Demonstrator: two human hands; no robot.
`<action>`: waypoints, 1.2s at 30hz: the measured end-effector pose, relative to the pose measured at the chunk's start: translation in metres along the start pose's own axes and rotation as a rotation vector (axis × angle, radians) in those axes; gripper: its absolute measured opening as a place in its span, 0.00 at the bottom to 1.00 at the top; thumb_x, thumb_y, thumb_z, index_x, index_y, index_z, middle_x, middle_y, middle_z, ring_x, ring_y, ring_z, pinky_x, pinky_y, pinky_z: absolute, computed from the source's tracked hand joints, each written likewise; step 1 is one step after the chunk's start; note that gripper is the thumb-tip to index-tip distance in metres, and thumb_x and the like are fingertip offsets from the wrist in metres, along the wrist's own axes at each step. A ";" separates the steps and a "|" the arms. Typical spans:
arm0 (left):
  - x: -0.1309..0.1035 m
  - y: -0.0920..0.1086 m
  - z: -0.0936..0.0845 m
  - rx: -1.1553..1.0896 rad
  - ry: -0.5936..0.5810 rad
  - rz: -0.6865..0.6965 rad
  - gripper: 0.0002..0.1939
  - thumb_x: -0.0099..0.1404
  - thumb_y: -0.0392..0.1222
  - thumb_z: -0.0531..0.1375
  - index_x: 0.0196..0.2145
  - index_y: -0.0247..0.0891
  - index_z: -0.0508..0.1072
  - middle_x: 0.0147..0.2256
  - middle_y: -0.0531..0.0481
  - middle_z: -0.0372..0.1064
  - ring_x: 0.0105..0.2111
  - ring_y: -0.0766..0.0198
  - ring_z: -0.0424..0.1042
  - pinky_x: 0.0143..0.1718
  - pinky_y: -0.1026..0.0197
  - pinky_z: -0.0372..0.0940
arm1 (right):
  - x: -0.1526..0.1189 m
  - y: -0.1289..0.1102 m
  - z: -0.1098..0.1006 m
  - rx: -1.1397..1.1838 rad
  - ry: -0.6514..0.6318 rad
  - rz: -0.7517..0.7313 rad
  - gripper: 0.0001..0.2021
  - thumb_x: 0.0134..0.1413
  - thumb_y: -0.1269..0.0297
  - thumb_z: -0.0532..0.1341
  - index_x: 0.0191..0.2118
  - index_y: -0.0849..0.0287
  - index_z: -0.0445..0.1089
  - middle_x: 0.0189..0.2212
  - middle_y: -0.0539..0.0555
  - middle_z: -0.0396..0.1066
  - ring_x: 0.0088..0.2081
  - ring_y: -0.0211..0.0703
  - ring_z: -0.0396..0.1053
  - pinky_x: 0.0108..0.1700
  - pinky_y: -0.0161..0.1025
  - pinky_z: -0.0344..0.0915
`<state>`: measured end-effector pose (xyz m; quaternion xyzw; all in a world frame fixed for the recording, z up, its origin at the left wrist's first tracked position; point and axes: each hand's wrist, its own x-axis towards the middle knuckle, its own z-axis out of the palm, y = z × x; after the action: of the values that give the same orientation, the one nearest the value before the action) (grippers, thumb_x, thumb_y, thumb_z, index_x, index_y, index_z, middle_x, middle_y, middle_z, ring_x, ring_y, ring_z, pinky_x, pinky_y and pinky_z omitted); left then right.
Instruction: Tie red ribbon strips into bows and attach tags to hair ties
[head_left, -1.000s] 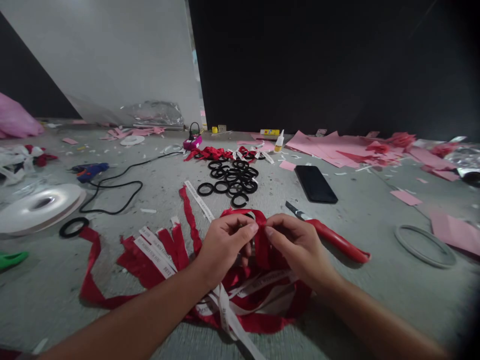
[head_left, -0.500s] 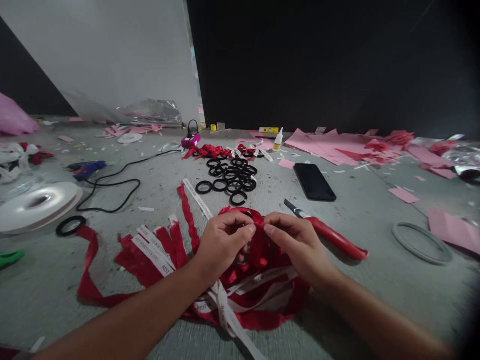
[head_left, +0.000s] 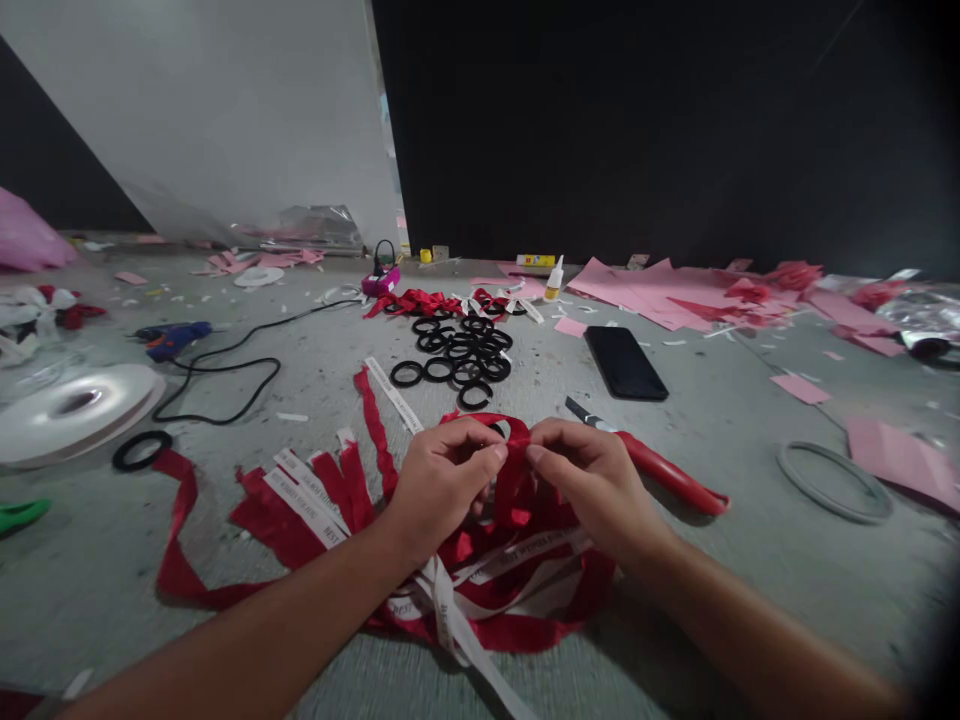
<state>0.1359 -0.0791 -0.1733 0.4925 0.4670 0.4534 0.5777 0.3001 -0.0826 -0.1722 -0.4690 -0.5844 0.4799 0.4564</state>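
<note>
Both hands pinch a red ribbon (head_left: 511,500) over a heap of ribbon at the middle front. My left hand (head_left: 450,480) has thumb and forefinger closed on it. Close beside, my right hand (head_left: 589,475) grips the same ribbon between thumb and fingertips. Below them lie red ribbon loops and a white printed ribbon (head_left: 525,555), with a tied white strip trailing to the front. Cut red and white pieces (head_left: 300,500) fan out left of the heap. Past the hands is a pile of black rings (head_left: 465,350).
A red-handled knife (head_left: 667,470) and a phone (head_left: 626,362) lie to the right, with a grey ring (head_left: 832,482) further out. On the left are a white spool (head_left: 112,400), a single black ring (head_left: 141,452) and a blue glue gun (head_left: 176,338). A glue bottle (head_left: 554,280) stands behind.
The fingertips have shifted slightly, and the ribbon between them looks narrower and more gathered. Both hands keep their pinch. The view has moved a little.
</note>
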 end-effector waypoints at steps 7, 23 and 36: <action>0.003 -0.007 -0.002 -0.094 -0.072 -0.071 0.11 0.60 0.48 0.60 0.30 0.36 0.74 0.15 0.56 0.62 0.14 0.71 0.60 0.14 0.69 0.58 | 0.000 -0.002 -0.001 0.005 -0.021 0.036 0.09 0.55 0.60 0.60 0.28 0.59 0.68 0.19 0.47 0.65 0.20 0.34 0.61 0.23 0.32 0.58; 0.001 -0.004 -0.001 0.010 -0.078 -0.020 0.15 0.60 0.52 0.62 0.33 0.37 0.71 0.16 0.57 0.61 0.13 0.70 0.60 0.13 0.69 0.60 | -0.002 -0.003 -0.001 -0.138 -0.082 -0.090 0.11 0.60 0.57 0.58 0.32 0.59 0.69 0.24 0.48 0.66 0.26 0.35 0.61 0.28 0.33 0.59; 0.001 -0.004 -0.011 0.518 0.087 0.670 0.16 0.63 0.40 0.59 0.49 0.37 0.64 0.44 0.43 0.65 0.42 0.59 0.67 0.43 0.58 0.65 | -0.003 0.002 -0.007 0.186 -0.133 -0.017 0.08 0.58 0.60 0.58 0.31 0.57 0.62 0.25 0.47 0.62 0.25 0.36 0.60 0.28 0.33 0.59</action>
<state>0.1259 -0.0769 -0.1785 0.7262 0.4037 0.5042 0.2354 0.3075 -0.0846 -0.1733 -0.3867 -0.5704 0.5583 0.4620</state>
